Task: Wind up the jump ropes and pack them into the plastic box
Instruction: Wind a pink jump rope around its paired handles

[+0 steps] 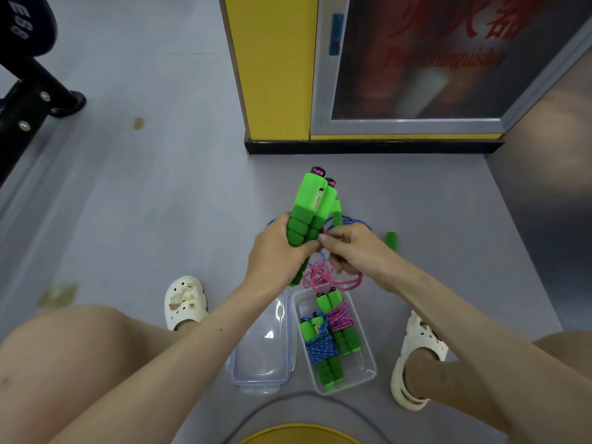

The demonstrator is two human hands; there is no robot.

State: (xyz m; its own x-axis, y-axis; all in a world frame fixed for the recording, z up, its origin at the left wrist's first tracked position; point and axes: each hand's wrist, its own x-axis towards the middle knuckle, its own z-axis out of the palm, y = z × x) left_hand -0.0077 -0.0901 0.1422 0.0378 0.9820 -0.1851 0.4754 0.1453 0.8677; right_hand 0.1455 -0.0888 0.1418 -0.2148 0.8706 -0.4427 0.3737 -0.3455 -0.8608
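Left hand (275,254) grips a pair of green handles (312,203) held side by side, fingers curled round the foam grips, thick ends pointing up & away. Right hand (352,251), just beside it, pinches the pink cord (323,277) btwn thumb & fingers, close to the handles. Rest of the cord sits in loose loops below both hands, by the far end of the plastic box (360,370). Box stands open on the floor (160,203) btwn the person's feet w/ two wound ropes inside, side by side: pink-wrapped rope (341,318) & blue-wrapped rope (320,347). Clear lid (266,341) lies just beside the box's left side. Loose blue rope (355,221) lies on the floor behind the hands.
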